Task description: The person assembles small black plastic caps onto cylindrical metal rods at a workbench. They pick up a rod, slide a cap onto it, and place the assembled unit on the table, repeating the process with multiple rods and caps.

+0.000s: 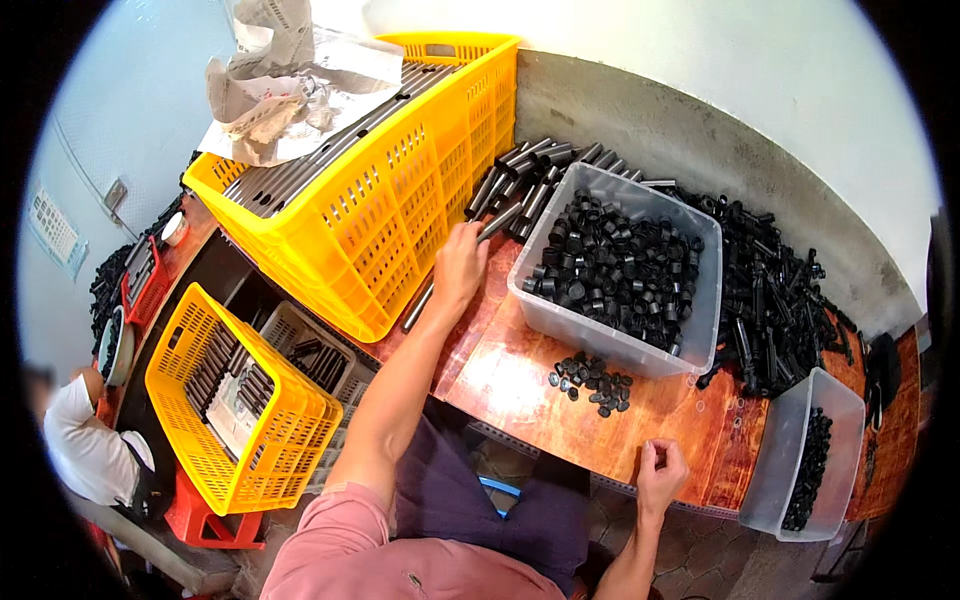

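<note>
My left hand (460, 268) reaches to the side of the large yellow crate (400, 215), closed round a steel tube (417, 308). That tube slants out on both sides of the hand, its far end near a pile of short metal tubes (550, 165). Over the table's front edge, my right hand (662, 474) is curled with thumb and fingertips together; whatever it may hold is too small to make out. Between the hands lies a loose group of small black caps (592, 382). Behind them stands a clear plastic bin (615, 335) filled with black caps.
A heap of black parts (760, 300) lies right of the bin, by a smaller clear bin (780, 450). Paper (290, 100) covers tubes in the large crate. At lower left, a tilted yellow crate (265, 470) holds short tubes. Another person (95, 450) sits at far left.
</note>
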The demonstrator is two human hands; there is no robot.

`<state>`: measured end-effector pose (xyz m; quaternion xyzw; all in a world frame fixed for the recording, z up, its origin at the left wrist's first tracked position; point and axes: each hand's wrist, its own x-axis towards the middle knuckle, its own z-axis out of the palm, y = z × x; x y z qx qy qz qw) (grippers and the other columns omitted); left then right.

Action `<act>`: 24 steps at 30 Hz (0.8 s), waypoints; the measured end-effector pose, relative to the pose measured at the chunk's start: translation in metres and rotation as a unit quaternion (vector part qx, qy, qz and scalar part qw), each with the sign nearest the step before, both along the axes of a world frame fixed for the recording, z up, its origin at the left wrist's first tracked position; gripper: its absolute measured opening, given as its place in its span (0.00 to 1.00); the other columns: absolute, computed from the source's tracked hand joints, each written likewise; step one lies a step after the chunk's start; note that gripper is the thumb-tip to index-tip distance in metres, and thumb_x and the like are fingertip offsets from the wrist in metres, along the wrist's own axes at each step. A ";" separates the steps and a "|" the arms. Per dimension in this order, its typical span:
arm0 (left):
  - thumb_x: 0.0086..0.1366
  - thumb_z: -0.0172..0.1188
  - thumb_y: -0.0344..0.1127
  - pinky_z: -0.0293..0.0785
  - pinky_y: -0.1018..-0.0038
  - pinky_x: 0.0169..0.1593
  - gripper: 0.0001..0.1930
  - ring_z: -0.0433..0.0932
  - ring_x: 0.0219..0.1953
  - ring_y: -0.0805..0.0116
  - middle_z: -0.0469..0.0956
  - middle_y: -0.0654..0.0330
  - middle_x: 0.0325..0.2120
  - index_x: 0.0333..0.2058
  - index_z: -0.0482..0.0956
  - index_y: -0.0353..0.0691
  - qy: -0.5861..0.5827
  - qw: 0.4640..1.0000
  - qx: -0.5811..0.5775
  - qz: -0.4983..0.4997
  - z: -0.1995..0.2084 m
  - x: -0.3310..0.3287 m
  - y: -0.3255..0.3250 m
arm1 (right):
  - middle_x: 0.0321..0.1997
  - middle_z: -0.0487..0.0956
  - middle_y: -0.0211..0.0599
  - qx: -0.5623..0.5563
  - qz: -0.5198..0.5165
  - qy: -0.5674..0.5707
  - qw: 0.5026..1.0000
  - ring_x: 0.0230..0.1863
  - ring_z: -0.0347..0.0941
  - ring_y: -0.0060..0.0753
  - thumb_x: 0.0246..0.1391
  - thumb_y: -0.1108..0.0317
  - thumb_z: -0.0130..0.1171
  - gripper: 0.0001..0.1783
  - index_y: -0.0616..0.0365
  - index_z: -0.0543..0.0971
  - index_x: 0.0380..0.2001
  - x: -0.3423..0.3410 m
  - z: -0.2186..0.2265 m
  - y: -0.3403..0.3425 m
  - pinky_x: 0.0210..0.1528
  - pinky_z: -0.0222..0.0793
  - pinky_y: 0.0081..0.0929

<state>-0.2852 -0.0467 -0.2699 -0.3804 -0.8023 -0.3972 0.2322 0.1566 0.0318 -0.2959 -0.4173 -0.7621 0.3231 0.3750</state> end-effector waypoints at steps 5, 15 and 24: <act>0.57 0.67 0.22 0.77 0.67 0.48 0.12 0.81 0.43 0.53 0.80 0.49 0.40 0.40 0.80 0.34 0.021 0.986 0.161 0.028 0.015 0.067 -0.086 | 0.21 0.72 0.30 -0.003 0.000 -0.004 1.000 0.21 0.65 0.20 0.54 0.75 0.63 0.05 0.65 0.77 0.28 -0.005 0.003 -0.003 0.24 0.62 0.23; 0.52 0.65 0.13 0.74 0.63 0.55 0.15 0.77 0.49 0.58 0.78 0.53 0.42 0.36 0.77 0.36 -0.244 0.913 0.278 -0.174 0.002 0.176 -0.176 | 0.29 0.79 0.31 -0.256 0.043 0.145 0.955 0.28 0.72 0.20 0.58 0.75 0.59 0.08 0.65 0.78 0.41 -0.008 0.013 -0.027 0.31 0.70 0.21; 0.47 0.72 0.15 0.79 0.60 0.49 0.16 0.80 0.45 0.53 0.79 0.57 0.36 0.32 0.78 0.40 -0.157 0.917 0.145 -0.335 0.011 0.226 -0.146 | 0.46 0.79 0.45 -0.449 0.250 0.277 0.812 0.37 0.78 0.28 0.63 0.71 0.55 0.19 0.69 0.71 0.55 -0.050 0.036 -0.047 0.40 0.73 0.23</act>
